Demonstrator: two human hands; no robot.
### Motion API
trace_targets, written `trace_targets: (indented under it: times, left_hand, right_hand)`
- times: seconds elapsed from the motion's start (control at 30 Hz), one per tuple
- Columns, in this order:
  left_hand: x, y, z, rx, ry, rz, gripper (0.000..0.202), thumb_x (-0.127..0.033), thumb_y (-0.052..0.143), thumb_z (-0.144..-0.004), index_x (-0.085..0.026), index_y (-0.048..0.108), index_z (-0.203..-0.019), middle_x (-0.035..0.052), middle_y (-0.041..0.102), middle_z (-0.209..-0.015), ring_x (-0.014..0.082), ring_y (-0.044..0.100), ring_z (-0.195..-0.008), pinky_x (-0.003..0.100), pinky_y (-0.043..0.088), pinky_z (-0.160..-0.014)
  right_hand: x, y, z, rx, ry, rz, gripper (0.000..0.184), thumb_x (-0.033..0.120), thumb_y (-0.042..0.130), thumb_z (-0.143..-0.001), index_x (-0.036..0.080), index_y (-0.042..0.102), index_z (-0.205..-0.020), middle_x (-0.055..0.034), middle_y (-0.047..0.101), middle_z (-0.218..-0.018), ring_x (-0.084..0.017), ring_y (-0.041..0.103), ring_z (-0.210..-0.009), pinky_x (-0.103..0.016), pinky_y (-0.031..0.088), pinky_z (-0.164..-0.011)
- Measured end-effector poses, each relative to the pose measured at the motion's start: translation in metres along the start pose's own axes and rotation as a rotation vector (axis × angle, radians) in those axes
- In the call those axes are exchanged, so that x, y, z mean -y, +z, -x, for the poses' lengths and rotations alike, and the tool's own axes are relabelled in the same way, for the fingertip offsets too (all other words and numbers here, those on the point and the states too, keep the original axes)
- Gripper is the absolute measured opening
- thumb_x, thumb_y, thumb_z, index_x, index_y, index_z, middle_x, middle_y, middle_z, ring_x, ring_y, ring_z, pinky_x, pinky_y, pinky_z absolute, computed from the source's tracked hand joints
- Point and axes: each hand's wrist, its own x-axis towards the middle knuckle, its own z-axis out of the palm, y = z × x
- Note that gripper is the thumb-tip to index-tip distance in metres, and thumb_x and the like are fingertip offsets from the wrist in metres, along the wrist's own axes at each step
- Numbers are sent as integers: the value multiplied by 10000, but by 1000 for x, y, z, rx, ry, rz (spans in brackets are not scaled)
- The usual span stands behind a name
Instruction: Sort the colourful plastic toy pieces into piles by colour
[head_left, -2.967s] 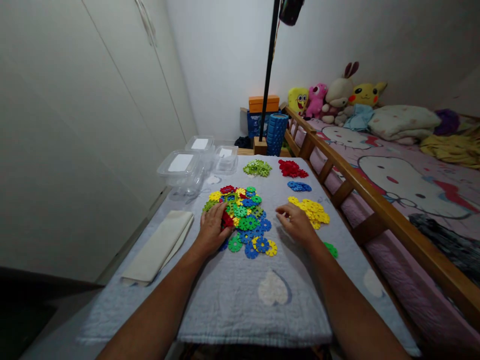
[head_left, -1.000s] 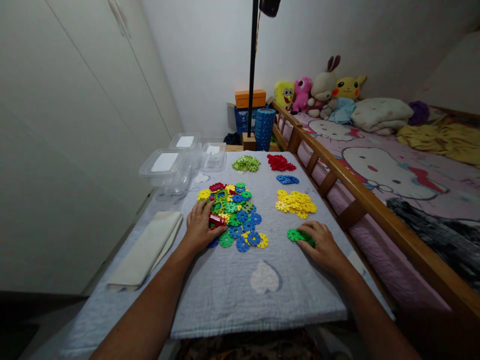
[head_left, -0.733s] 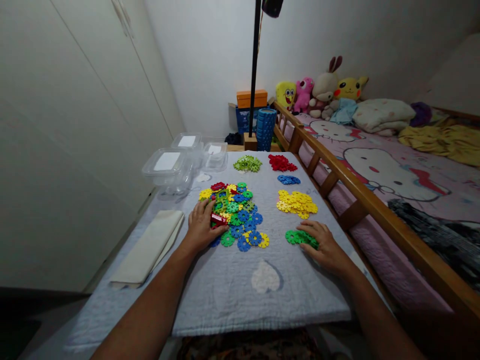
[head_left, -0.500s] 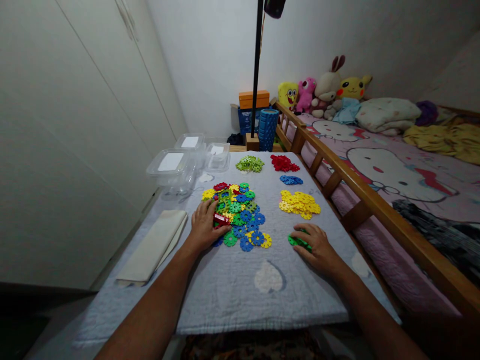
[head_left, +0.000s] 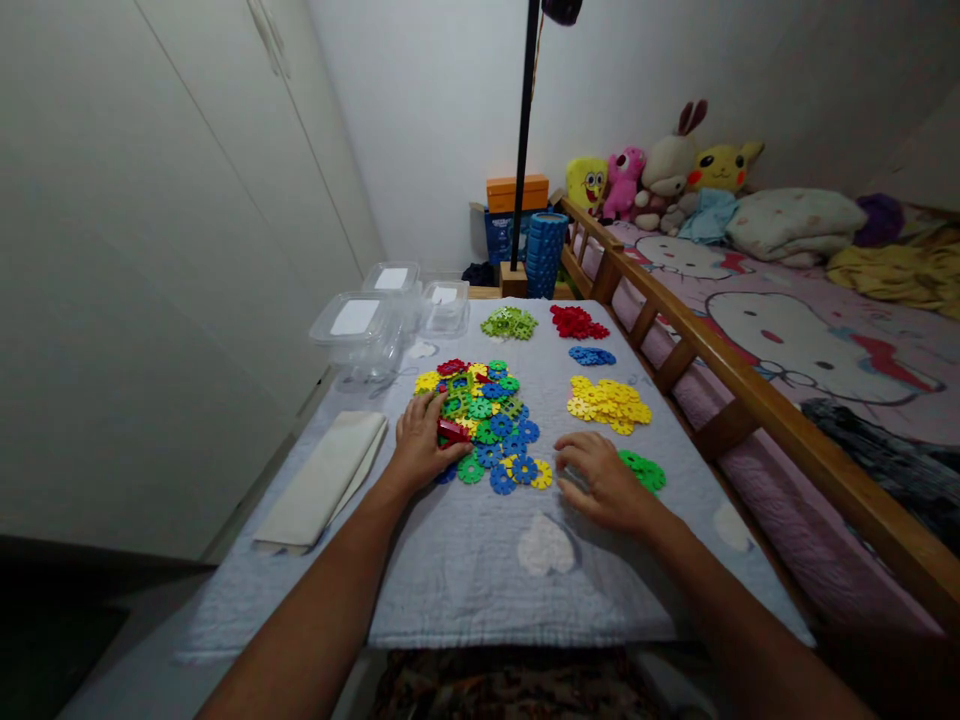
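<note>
A mixed pile of notched plastic discs (head_left: 491,425) in green, blue, yellow and red lies mid-table. Against its left edge rests my left hand (head_left: 421,437), thumb and fingers spread, touching the pile. A shiny red piece (head_left: 453,431) shows between its thumb and index finger, not visibly gripped. My right hand (head_left: 602,480) is just right of the mixed pile, fingers apart and slightly curved, with nothing seen in them. Behind its wrist side lie a few green discs (head_left: 645,470). Farther back are yellow discs (head_left: 611,402), blue discs (head_left: 592,356), red pieces (head_left: 577,322) and light green pieces (head_left: 509,322).
Clear lidded plastic boxes (head_left: 360,330) stand at the table's back left. A folded cream cloth (head_left: 322,485) lies on the left. A wooden bed rail (head_left: 720,390) runs along the right side. Behind the table are a black pole (head_left: 525,140) and a blue foam roller (head_left: 545,255).
My right hand has moved left off the green discs toward the mixed pile, uncovering them. The left hand stays at the pile's edge. The view has shifted slightly.
</note>
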Motion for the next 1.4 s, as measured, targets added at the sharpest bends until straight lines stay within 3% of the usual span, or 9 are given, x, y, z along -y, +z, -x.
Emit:
trace_targets:
  times: [0.27, 0.4, 0.53, 0.63, 0.77, 0.9, 1.0, 1.2, 1.4]
  left_hand:
    - [-1, 2, 3, -34, -54, -40, 914, -542, 780, -710, -251, 399, -1489, 150, 351, -1539, 403, 262, -1465, 569, 236, -1188]
    - [1, 5, 4, -23, -68, -38, 941, -543, 789, -698, -258, 385, -1498, 147, 328, -1558, 426, 239, -1473, 591, 231, -1184]
    - [1, 7, 4, -37, -17, -45, 937, -518, 783, -711, -241, 367, -1504, 163, 344, -1553, 402, 269, -1468, 567, 246, -1187]
    - [2, 7, 4, -49, 8, -41, 922, -515, 775, -719, -254, 364, -1502, 153, 362, -1539, 382, 305, -1454, 553, 261, -1185]
    - [3, 8, 4, -57, 11, -41, 884, -492, 769, -719, -262, 391, -1484, 148, 366, -1539, 385, 317, -1448, 558, 270, -1180]
    - [2, 7, 3, -31, -11, -61, 846, -493, 763, -715, -269, 432, -1461, 149, 373, -1540, 390, 329, -1438, 573, 281, -1160]
    - [0, 6, 3, -8, -41, -90, 830, -493, 746, -730, -259, 434, -1463, 163, 369, -1548, 394, 321, -1443, 595, 270, -1147]
    - [-2, 3, 3, 10, -34, -100, 812, -489, 732, -749, -247, 431, -1463, 170, 382, -1538, 389, 324, -1442, 583, 266, -1147]
    - [-1, 3, 2, 18, -39, -112, 818, -482, 734, -748, -234, 430, -1466, 177, 381, -1540, 393, 330, -1439, 581, 275, -1143]
  right_hand:
    - [19, 39, -37, 73, 14, 109, 212, 296, 712, -850, 187, 641, -1016, -108, 629, -1097, -261, 540, -1023, -395, 431, -903]
    - [17, 35, -35, 50, 68, 37, 127, 222, 691, -831, 187, 630, -938, -88, 643, -1012, -234, 554, -947, -349, 435, -822]
    - [9, 12, -44, 171, 151, -267, 57, 151, 593, -830, 200, 617, -813, 2, 631, -767, -145, 546, -704, -259, 397, -643]
    - [-12, -14, -63, 126, 228, -460, 39, 198, 587, -815, 204, 622, -799, 30, 607, -684, -125, 537, -627, -235, 388, -580]
    - [-69, -41, -97, -116, 449, -561, 47, 218, 621, -767, 195, 598, -801, 27, 608, -644, -127, 560, -563, -235, 421, -532]
    - [-130, -48, -125, -419, 679, -491, 135, 124, 669, -732, 188, 568, -794, 28, 587, -602, -120, 561, -537, -222, 417, -502]
    - [-157, -42, -139, -505, 851, -531, 192, 78, 673, -753, 196, 522, -750, 36, 567, -567, -107, 550, -501, -216, 431, -493]
    - [-166, -29, -146, -509, 924, -473, 238, 100, 742, -707, 197, 525, -713, 21, 572, -535, -135, 570, -509, -240, 452, -513]
    - [-155, -35, -126, -458, 728, -186, 95, 91, 599, -740, 178, 631, -719, -41, 690, -783, -180, 632, -805, -265, 462, -738]
